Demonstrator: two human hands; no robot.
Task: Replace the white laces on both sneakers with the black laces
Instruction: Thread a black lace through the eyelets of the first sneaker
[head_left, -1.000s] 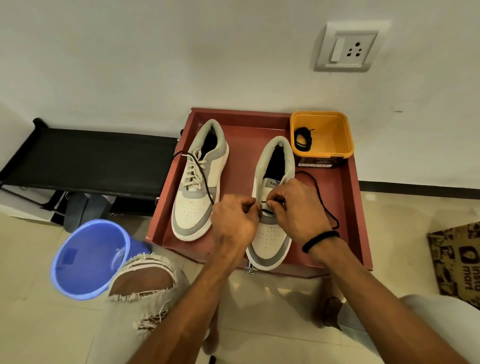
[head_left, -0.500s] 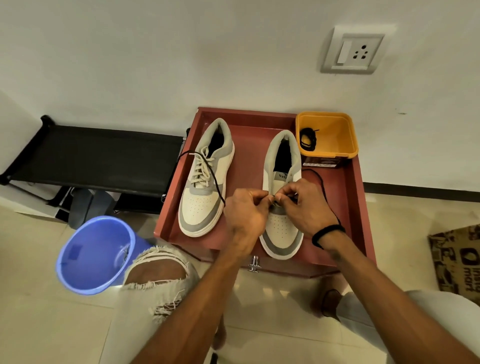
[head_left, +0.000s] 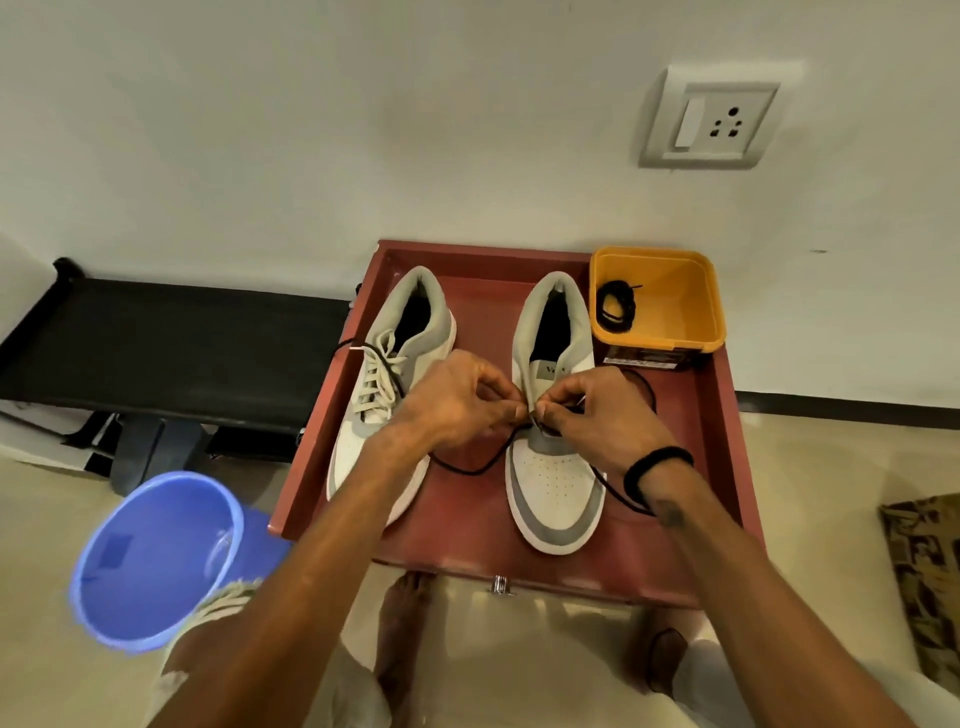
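Note:
Two white and grey sneakers lie on a red tray. The left sneaker carries white laces. The right sneaker has no white lace. A black lace runs across its lower eyelets and trails to both sides. My left hand and my right hand meet over the right sneaker's eyelets, and each pinches the black lace. A second black lace lies coiled in the yellow tub.
A blue bucket stands on the floor at the lower left, beside my knee. A black bench runs along the wall at the left. A wall socket is above. My bare feet are under the tray's front edge.
Both hands have stayed over the right sneaker's eyelets and worked the black lace; a loop of it now hangs slack between the two sneakers. The camera has tilted slightly.

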